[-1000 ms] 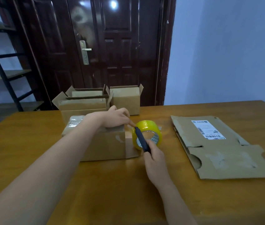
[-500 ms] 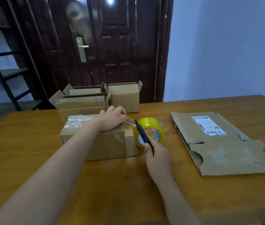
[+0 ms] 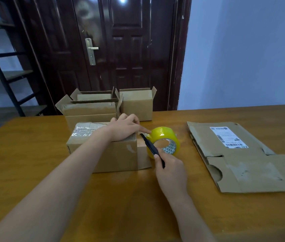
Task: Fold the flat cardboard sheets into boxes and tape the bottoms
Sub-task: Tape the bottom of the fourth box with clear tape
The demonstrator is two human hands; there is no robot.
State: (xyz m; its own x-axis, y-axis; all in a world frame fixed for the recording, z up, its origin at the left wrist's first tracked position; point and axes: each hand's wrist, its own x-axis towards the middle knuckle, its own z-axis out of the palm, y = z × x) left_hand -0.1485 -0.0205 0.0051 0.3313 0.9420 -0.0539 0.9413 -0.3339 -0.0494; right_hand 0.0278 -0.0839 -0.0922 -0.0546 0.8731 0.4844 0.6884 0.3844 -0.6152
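A folded cardboard box (image 3: 113,154) lies bottom-up in the middle of the table, with clear tape across its top. My left hand (image 3: 126,126) presses on the box's right end, forefinger stretched toward a yellow tape roll (image 3: 164,140) standing just right of the box. My right hand (image 3: 169,170) grips a black cutter (image 3: 151,148) whose tip points at the strip of tape between box and roll. Flat cardboard sheets (image 3: 239,158) lie stacked on the table at the right, the top one bearing a white label.
Three open-topped folded boxes (image 3: 106,105) stand behind the taped box at the table's far edge. Beyond are a dark wooden door (image 3: 120,49) and black shelving (image 3: 3,75) at the left. The wooden table (image 3: 33,168) shows bare wood at front and left.
My right hand has brought the cutter's tip up to the tape strip by the roll. My left hand stays on the box's end.
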